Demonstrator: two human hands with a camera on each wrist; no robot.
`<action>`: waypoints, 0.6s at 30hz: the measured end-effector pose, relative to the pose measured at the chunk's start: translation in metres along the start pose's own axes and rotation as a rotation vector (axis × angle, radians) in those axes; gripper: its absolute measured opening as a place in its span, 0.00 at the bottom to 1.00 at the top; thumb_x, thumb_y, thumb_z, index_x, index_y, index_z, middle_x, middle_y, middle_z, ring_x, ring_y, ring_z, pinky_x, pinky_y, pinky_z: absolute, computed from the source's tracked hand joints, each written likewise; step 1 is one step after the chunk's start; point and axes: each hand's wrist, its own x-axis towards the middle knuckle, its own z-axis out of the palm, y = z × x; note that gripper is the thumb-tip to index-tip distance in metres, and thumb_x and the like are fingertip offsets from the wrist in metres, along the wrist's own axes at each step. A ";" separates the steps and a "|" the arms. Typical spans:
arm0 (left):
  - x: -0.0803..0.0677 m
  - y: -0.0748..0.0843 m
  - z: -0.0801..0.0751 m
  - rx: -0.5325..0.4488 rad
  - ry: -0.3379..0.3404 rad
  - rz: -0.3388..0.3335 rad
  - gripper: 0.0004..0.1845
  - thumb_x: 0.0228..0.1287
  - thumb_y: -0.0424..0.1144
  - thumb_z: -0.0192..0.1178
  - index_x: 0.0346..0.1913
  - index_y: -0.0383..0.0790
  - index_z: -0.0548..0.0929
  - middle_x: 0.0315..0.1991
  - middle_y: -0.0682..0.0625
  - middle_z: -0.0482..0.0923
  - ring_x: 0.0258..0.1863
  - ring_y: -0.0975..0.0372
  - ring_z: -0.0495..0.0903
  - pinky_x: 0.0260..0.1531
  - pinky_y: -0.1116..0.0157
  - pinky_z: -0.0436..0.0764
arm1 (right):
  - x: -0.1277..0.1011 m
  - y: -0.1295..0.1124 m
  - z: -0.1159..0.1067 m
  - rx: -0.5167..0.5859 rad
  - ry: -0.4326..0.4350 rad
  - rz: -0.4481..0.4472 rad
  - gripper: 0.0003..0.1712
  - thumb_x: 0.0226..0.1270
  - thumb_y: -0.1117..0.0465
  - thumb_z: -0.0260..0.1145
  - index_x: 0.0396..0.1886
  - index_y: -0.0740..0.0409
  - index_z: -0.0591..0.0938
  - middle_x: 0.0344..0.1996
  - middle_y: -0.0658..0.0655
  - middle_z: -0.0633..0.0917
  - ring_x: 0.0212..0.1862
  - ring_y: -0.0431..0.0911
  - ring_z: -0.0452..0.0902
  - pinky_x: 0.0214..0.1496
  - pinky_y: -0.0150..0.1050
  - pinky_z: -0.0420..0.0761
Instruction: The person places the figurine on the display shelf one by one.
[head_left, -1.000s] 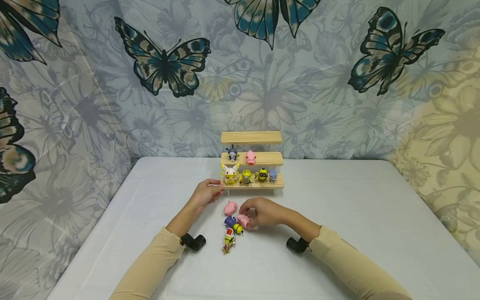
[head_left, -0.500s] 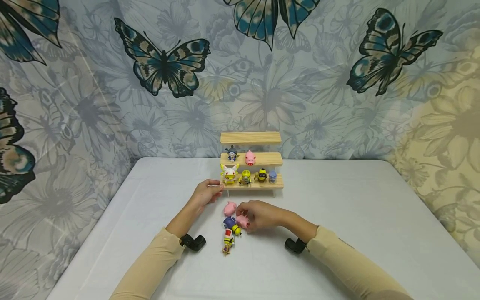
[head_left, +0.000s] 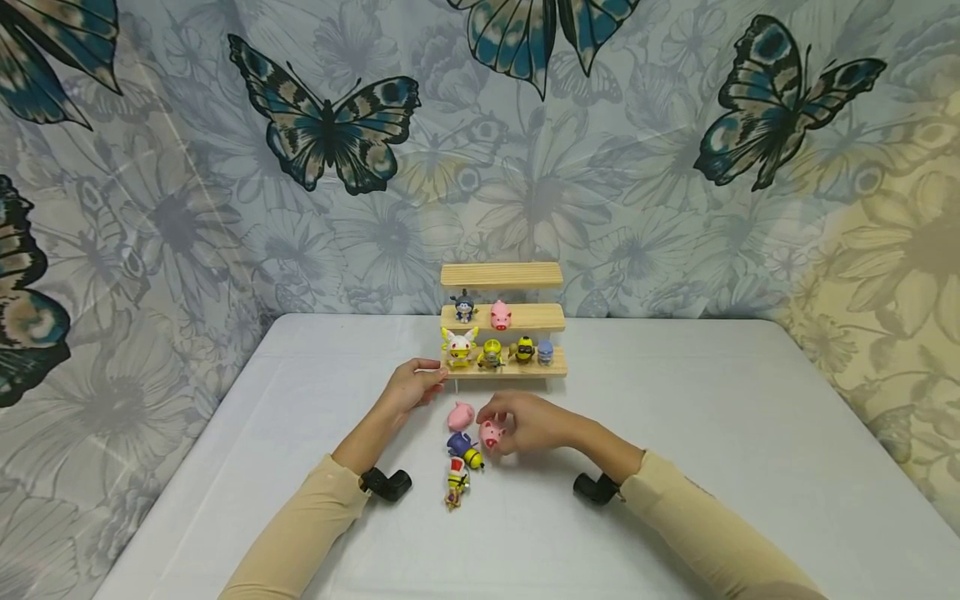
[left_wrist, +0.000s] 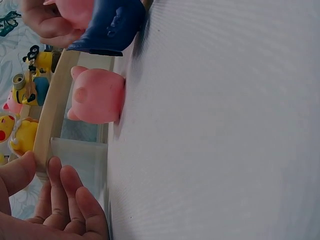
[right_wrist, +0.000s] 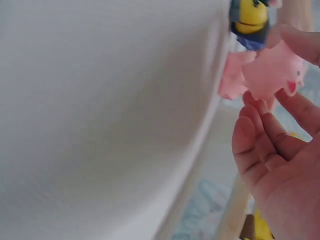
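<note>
My right hand (head_left: 536, 422) pinches a pink toy pig (head_left: 491, 434) between thumb and fingers, its red-snouted face turned toward me. In the right wrist view the held pig (right_wrist: 272, 72) shows side-on at the fingertips. With thumb above and fingers below, my left hand (head_left: 412, 387) grips the left end of the lowest board of a small wooden display shelf (head_left: 502, 275). A second pink pig (head_left: 461, 416) sits on the table between the hands, its back to me. Near it lie a blue-and-yellow figure (head_left: 465, 450) and a yellow figure with red and white (head_left: 457, 483).
On the shelf's middle board stand a dark blue figure (head_left: 464, 308) and another pink pig (head_left: 501, 315). The lowest board carries several figures, among them a white-eared yellow one (head_left: 460, 347) and a small bluish one (head_left: 546, 353). A white cloth (head_left: 675, 500) covers the table.
My right hand has drawn the pink pig slightly away from the blue-and-yellow figure and turned it, so its face now shows toward me. The left hand stays on the shelf.
</note>
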 end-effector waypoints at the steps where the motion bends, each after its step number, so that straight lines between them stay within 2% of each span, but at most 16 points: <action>1: -0.001 0.000 0.000 -0.005 -0.004 0.006 0.19 0.65 0.42 0.63 0.55 0.37 0.76 0.38 0.49 0.87 0.31 0.67 0.79 0.31 0.69 0.74 | -0.001 0.000 -0.003 0.004 0.011 -0.004 0.26 0.51 0.58 0.73 0.52 0.55 0.83 0.41 0.48 0.80 0.43 0.45 0.74 0.44 0.33 0.74; 9: 0.000 0.002 0.002 0.003 0.003 -0.024 0.20 0.67 0.40 0.61 0.59 0.37 0.75 0.41 0.46 0.86 0.31 0.67 0.78 0.31 0.69 0.73 | -0.008 -0.004 -0.024 0.070 0.061 -0.010 0.26 0.54 0.59 0.71 0.54 0.58 0.81 0.45 0.51 0.83 0.46 0.45 0.74 0.41 0.33 0.76; 12: 0.000 0.002 0.002 0.004 0.005 -0.029 0.20 0.68 0.40 0.60 0.59 0.36 0.75 0.42 0.45 0.86 0.31 0.67 0.78 0.31 0.69 0.73 | -0.012 -0.007 -0.030 0.090 0.099 -0.015 0.25 0.54 0.59 0.73 0.54 0.57 0.81 0.44 0.50 0.83 0.45 0.50 0.75 0.40 0.32 0.76; 15: 0.000 0.002 0.002 0.000 0.008 -0.031 0.19 0.68 0.40 0.60 0.58 0.36 0.75 0.40 0.47 0.86 0.31 0.67 0.78 0.31 0.69 0.73 | -0.015 -0.010 -0.036 0.095 0.124 -0.025 0.24 0.54 0.59 0.74 0.53 0.55 0.82 0.43 0.51 0.82 0.45 0.52 0.74 0.40 0.32 0.76; 18: 0.001 0.002 0.002 -0.001 0.011 -0.031 0.19 0.67 0.40 0.61 0.58 0.36 0.75 0.39 0.48 0.85 0.32 0.66 0.79 0.31 0.69 0.74 | -0.017 -0.011 -0.043 0.072 0.130 -0.021 0.24 0.54 0.58 0.74 0.53 0.53 0.83 0.44 0.51 0.81 0.44 0.51 0.74 0.39 0.33 0.76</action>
